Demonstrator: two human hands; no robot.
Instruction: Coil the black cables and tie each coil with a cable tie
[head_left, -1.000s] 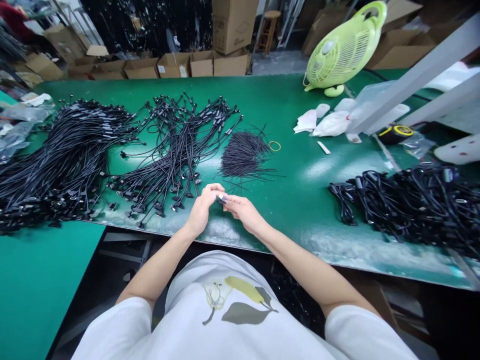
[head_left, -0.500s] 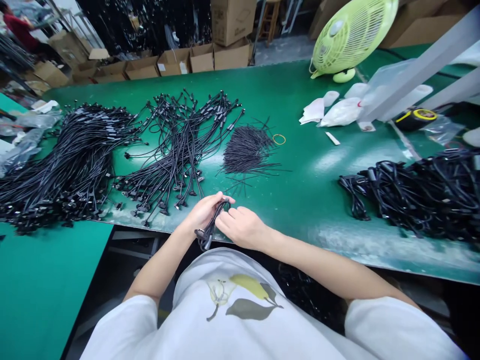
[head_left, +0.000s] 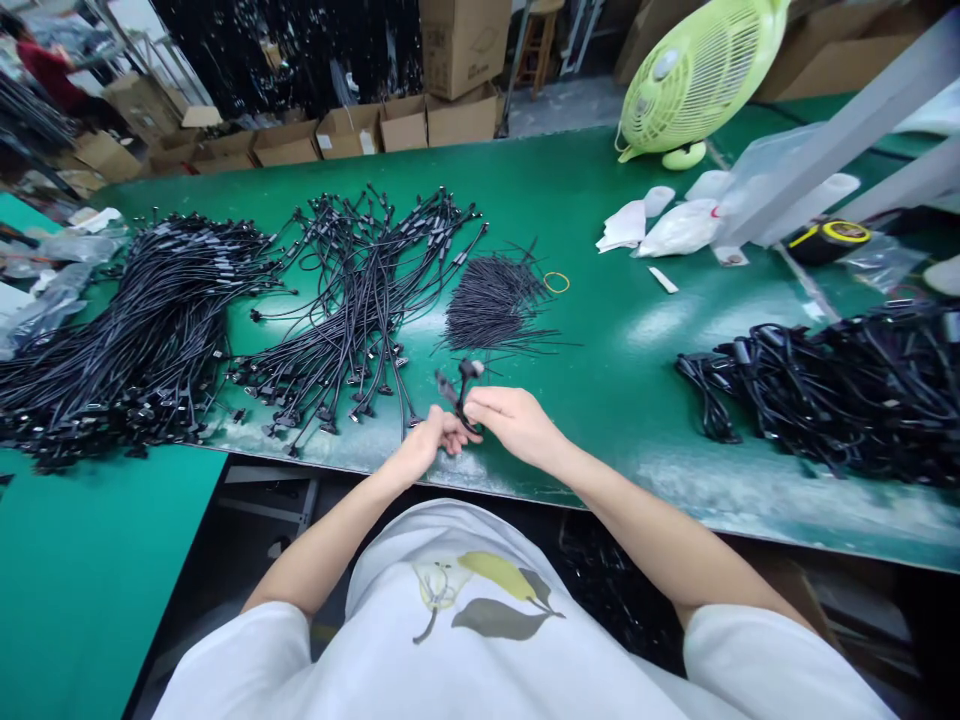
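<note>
A coiled black cable (head_left: 466, 378) is held upright over the front edge of the table, its connector ends pointing away from me and blurred. My right hand (head_left: 514, 422) pinches it from the right, thumb and fingers closed. From the left, the curled fingers of my left hand (head_left: 433, 440) close on its lower end; the exact grip is partly hidden. Just beyond my hands lies a pile of short black twist ties (head_left: 491, 305). Left of that pile, loose straight black cables (head_left: 360, 290) with connectors are spread out.
A larger heap of cables (head_left: 150, 320) covers the left side. Coiled cables (head_left: 847, 400) are piled at the right. A yellow rubber band (head_left: 556, 282), a green fan (head_left: 697, 75), a tape measure (head_left: 829, 238) and white plastic bags (head_left: 682, 228) lie farther back. Cardboard boxes (head_left: 349, 130) stand behind the table (head_left: 615, 340).
The coiled cable has moved forward and right and turned, so its connector ends now point away from me instead of toward me. Both hands have shifted right with it.
</note>
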